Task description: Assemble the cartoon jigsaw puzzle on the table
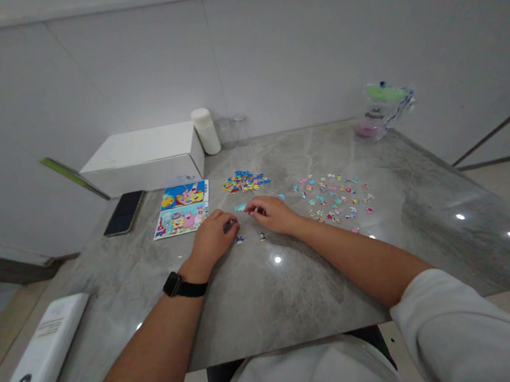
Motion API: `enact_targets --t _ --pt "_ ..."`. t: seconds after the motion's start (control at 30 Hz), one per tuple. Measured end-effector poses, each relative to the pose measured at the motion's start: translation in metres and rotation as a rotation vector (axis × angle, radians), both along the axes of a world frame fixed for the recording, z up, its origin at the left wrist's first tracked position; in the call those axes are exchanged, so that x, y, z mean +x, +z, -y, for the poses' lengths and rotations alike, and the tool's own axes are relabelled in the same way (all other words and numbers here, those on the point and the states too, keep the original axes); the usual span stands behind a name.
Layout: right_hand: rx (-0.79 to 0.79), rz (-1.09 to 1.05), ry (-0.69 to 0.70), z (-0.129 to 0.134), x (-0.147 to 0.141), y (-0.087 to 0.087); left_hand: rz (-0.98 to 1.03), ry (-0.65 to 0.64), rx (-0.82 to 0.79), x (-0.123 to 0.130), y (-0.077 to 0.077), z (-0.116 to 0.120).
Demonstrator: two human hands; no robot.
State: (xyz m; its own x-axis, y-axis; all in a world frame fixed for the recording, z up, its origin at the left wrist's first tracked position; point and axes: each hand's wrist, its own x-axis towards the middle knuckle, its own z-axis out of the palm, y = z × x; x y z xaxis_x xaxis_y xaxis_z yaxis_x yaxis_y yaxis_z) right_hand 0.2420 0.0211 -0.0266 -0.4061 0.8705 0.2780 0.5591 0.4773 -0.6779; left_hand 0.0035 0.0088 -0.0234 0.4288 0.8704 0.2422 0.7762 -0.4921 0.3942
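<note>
Puzzle pieces (240,208) lie on the grey table (302,303), several of them around the two hands. Leftmost, a white device (47,346) with a cable rests near the table's edge, then a dark phone (124,213), then a cartoon picture sheet (182,210) in front of a white box (142,154). Next comes the left hand (216,236), fingers curled; I cannot tell whether it grips anything. Beyond the hands sits a blue-and-yellow pile (246,181). The right hand (273,214), near but apart from the left, has its fingertips at a turquoise piece, grip unclear. Farther right, scattered pieces (335,202) spread out, with a clear bag (382,111) behind.
</note>
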Motion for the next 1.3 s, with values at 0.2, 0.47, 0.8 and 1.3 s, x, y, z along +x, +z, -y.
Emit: enact_targets --t 0.2,0.47,0.8,1.3 --pt "0.002 0.083 -0.006 0.004 0.000 0.014 0.000 0.018 -0.025 0.000 -0.004 -0.003" --pt "-0.107 0.510 -0.277 -0.019 0.073 0.070 -0.002 0.054 0.020 0.001 -0.004 -0.003" --pt "-0.264 0.821 -0.383 -0.044 0.137 0.053 0.121 0.076 0.101 0.000 0.002 0.003" --pt "-0.339 0.638 -0.225 -0.043 0.124 0.048 0.201 0.125 0.106 0.000 0.013 0.007"
